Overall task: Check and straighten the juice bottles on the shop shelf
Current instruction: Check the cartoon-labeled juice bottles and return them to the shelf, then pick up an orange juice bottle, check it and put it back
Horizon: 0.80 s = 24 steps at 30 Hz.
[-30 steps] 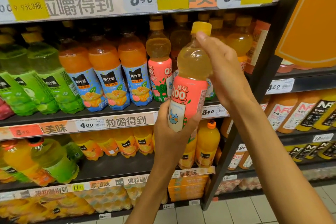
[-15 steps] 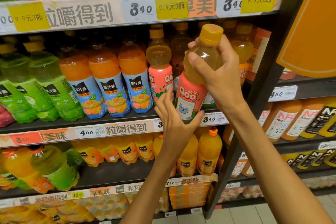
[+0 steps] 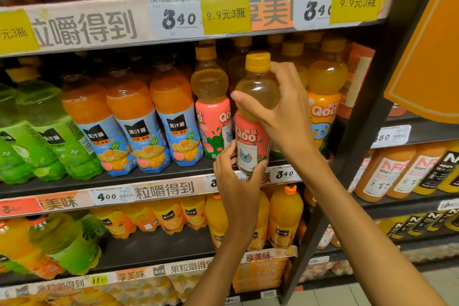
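A pink-labelled Qoo juice bottle (image 3: 253, 136) with a yellow cap stands upright at the front edge of the middle shelf (image 3: 149, 176). My right hand (image 3: 283, 112) grips its clear upper part, thumb across the front. My left hand (image 3: 236, 181) holds its base from below, fingers curled round the bottom of the label. Just left of it stands another pink Qoo bottle (image 3: 211, 117), and to the right an orange-labelled Qoo bottle (image 3: 323, 107).
Orange juice bottles with blue labels (image 3: 139, 126) and green bottles (image 3: 44, 136) fill the shelf's left part. Price strips (image 3: 178, 20) run along the shelf edges. Yellow bottles (image 3: 283, 213) stand on the shelf below. A black upright post (image 3: 367, 117) separates the neighbouring rack of NFC bottles (image 3: 397, 169).
Both hands have carried the pink Qoo bottle forward and down onto the front of the middle shelf. My right hand has slid from the cap area to around its upper body.
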Motion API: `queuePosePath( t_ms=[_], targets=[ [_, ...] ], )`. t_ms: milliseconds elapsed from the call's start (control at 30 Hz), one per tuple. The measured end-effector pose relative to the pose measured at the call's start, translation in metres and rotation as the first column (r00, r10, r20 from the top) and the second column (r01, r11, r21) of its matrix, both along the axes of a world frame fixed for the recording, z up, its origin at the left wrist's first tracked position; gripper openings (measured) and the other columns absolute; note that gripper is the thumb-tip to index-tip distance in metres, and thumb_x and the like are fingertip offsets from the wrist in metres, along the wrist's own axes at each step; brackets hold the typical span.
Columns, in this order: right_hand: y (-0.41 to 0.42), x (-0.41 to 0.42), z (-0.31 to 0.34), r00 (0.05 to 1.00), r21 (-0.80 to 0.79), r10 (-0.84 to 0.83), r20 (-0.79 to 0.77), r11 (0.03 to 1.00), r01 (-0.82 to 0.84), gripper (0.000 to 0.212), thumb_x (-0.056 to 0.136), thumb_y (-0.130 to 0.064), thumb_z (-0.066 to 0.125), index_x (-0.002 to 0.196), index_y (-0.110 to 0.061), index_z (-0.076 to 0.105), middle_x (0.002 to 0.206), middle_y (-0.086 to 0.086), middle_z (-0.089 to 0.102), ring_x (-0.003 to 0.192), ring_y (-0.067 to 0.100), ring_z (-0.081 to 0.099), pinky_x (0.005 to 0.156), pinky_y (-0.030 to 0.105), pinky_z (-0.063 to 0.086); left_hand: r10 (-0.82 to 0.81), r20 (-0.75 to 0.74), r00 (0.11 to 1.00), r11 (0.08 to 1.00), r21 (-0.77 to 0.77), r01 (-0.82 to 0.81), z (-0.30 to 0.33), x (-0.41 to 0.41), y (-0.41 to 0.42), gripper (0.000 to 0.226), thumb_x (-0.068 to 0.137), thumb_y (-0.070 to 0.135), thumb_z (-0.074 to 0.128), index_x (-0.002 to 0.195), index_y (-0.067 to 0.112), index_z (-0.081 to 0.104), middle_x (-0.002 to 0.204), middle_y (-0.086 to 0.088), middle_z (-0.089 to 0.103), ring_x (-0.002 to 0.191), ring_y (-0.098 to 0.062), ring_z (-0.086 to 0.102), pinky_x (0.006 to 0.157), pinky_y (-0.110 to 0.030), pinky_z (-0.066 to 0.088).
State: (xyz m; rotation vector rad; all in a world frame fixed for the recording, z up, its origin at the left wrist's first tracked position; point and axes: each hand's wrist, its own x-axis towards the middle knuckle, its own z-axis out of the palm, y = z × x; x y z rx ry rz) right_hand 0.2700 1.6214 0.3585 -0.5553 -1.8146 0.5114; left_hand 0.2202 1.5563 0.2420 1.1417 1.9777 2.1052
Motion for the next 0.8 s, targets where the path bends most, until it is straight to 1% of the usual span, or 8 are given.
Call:
queuePosePath(
  t_ms=[100, 200, 300, 400, 533, 633, 733, 800],
  targets=[
    [-0.001, 0.006, -0.003, 0.998, 0.000, -0.043, -0.034, 0.999, 0.043, 0.062, 0.075, -0.035, 0.078, 0.120, 0.001, 0.054, 0.114, 0.009, 0.052, 0.105, 0.012, 0.050, 0.086, 0.012, 0.039, 0.035, -0.035, 0.999, 0.999, 0.005, -0.035, 0.003, 0.001, 0.002, 0.058, 0.072, 0.014, 0.082, 0.120, 0.018, 0.050, 0.112, 0.004, 0.052, 0.110, -0.024, 0.053, 0.092, -0.045, 0.049],
    [-0.002, 0.012, -0.009, 0.997, 0.034, -0.081, -0.007, 0.996, 0.081, 0.053, 0.079, -0.029, 0.076, 0.121, -0.002, 0.058, 0.119, 0.009, 0.056, 0.112, 0.014, 0.050, 0.093, 0.016, 0.040, 0.092, -0.108, 0.990, 0.996, 0.004, -0.092, 0.004, -0.001, 0.004, 0.058, 0.070, 0.013, 0.083, 0.121, 0.003, 0.056, 0.115, -0.009, 0.050, 0.108, -0.028, 0.052, 0.091, -0.046, 0.049],
    [0.000, 0.014, -0.010, 0.984, 0.093, -0.165, 0.071, 0.983, 0.158, 0.049, 0.083, -0.031, 0.071, 0.124, -0.005, 0.060, 0.123, 0.008, 0.059, 0.114, 0.017, 0.045, 0.096, 0.024, 0.037, 0.129, -0.134, 0.983, 0.990, -0.033, -0.135, 0.005, -0.003, 0.009, 0.063, 0.069, 0.015, 0.085, 0.122, 0.000, 0.056, 0.116, -0.017, 0.046, 0.106, -0.029, 0.051, 0.089, -0.043, 0.051],
    [0.003, 0.012, -0.008, 0.960, 0.148, -0.255, 0.112, 0.960, 0.237, 0.051, 0.082, -0.041, 0.068, 0.121, -0.009, 0.064, 0.120, 0.006, 0.063, 0.108, 0.026, 0.048, 0.090, 0.035, 0.036, 0.170, -0.158, 0.973, 0.982, -0.060, -0.181, 0.009, -0.003, 0.012, 0.064, 0.069, 0.021, 0.084, 0.122, 0.003, 0.054, 0.112, -0.013, 0.051, 0.100, -0.028, 0.054, 0.083, -0.044, 0.054],
    [0.008, 0.008, -0.007, 0.934, 0.218, -0.331, 0.133, 0.929, 0.299, 0.050, 0.081, -0.045, 0.067, 0.115, -0.009, 0.067, 0.112, 0.006, 0.066, 0.099, 0.031, 0.051, 0.079, 0.029, 0.026, 0.217, -0.272, 0.937, 0.962, -0.104, -0.253, 0.009, -0.003, 0.018, 0.066, 0.069, 0.025, 0.084, 0.124, 0.003, 0.052, 0.112, -0.014, 0.055, 0.100, -0.030, 0.058, 0.078, -0.049, 0.055],
    [0.011, 0.006, -0.007, 0.906, 0.289, -0.400, 0.139, 0.891, 0.349, 0.046, 0.083, -0.045, 0.065, 0.110, -0.007, 0.068, 0.104, 0.006, 0.068, 0.092, 0.032, 0.053, 0.075, 0.030, 0.025, 0.214, -0.302, 0.929, 0.952, -0.149, -0.267, 0.007, -0.002, 0.020, 0.069, 0.072, 0.026, 0.082, 0.130, 0.004, 0.050, 0.117, -0.015, 0.054, 0.101, -0.030, 0.059, 0.074, -0.046, 0.056],
    [0.011, 0.005, -0.007, 0.874, 0.348, -0.462, 0.149, 0.852, 0.391, 0.041, 0.086, -0.042, 0.063, 0.104, -0.006, 0.068, 0.096, 0.007, 0.068, 0.087, 0.032, 0.052, 0.073, 0.032, 0.024, 0.199, -0.307, 0.931, 0.957, -0.142, -0.251, 0.004, -0.001, 0.020, 0.063, 0.078, 0.021, 0.077, 0.132, 0.003, 0.050, 0.119, -0.016, 0.054, 0.101, -0.030, 0.061, 0.076, -0.045, 0.057],
    [0.012, 0.003, -0.007, 0.843, 0.389, -0.510, 0.171, 0.821, 0.418, 0.037, 0.089, -0.040, 0.061, 0.102, -0.005, 0.066, 0.094, 0.010, 0.067, 0.087, 0.033, 0.051, 0.073, 0.034, 0.024, 0.211, -0.313, 0.926, 0.955, -0.135, -0.263, 0.004, -0.002, 0.021, 0.057, 0.079, 0.017, 0.075, 0.130, 0.003, 0.053, 0.116, -0.016, 0.056, 0.096, -0.029, 0.063, 0.084, -0.039, 0.055]
  ],
)
